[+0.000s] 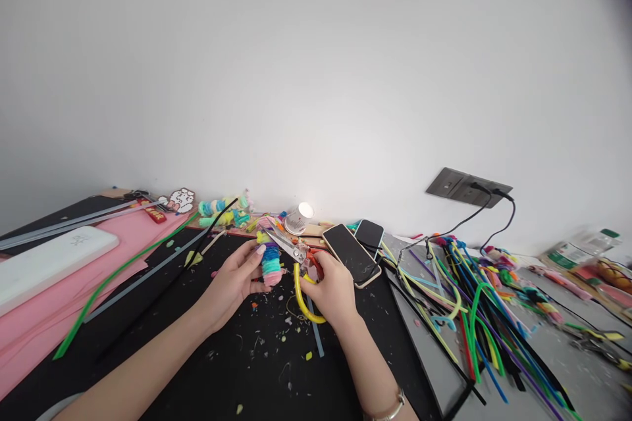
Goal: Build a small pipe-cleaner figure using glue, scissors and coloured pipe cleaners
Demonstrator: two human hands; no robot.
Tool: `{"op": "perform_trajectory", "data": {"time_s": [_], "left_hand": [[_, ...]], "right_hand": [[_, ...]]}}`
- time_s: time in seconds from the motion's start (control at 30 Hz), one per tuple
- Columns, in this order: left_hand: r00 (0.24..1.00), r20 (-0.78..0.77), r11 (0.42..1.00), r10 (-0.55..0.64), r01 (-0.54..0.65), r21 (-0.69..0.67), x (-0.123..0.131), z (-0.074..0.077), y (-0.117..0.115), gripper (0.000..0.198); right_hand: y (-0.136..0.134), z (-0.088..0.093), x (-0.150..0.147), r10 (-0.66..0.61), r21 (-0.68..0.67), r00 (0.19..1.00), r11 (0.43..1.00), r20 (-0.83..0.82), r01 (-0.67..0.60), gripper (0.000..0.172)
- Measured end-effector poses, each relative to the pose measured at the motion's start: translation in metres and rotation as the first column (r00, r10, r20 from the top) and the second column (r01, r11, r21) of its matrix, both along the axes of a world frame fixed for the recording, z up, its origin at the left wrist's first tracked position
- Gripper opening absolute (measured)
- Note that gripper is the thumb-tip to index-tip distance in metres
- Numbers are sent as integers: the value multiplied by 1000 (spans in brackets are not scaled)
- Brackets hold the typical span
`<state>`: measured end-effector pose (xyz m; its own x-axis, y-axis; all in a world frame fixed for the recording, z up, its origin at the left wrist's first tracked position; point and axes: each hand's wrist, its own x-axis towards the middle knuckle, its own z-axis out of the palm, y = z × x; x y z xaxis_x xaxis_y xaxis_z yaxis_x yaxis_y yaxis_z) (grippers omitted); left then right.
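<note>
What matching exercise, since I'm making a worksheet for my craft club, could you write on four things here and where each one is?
Column one:
1. Scissors
2. Striped fuzzy piece
3. White slab
4. Black plugs

Column two:
A. On the pink sheet
B. In the right hand
C. In the wall outlet
D. In the left hand

Pairs: 1-B; 2-D; 3-A; 4-C

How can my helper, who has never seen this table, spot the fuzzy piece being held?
Over the black tabletop is the left hand. It holds the fuzzy piece near the scissors. Unlike the pastel bundles by the wall, it shows purple and blue bands above teal and pink.
</note>
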<state>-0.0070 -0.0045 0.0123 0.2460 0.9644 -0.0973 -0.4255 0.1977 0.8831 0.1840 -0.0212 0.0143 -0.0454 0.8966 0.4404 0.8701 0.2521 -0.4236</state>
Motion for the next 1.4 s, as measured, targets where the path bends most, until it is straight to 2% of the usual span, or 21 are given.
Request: {"op": "perform_trajectory", "data": {"time_s": [1.13, 1.4], "left_hand": [[1000, -12, 1000, -5, 5, -5, 0, 2, -2, 26], [1000, -1, 1000, 6, -6, 5, -1, -1, -1, 29]], "right_hand": [[0, 1, -2, -34, 12, 998, 999, 51, 33, 14], [0, 0, -2, -44, 51, 995, 998, 87, 39, 13]]}}
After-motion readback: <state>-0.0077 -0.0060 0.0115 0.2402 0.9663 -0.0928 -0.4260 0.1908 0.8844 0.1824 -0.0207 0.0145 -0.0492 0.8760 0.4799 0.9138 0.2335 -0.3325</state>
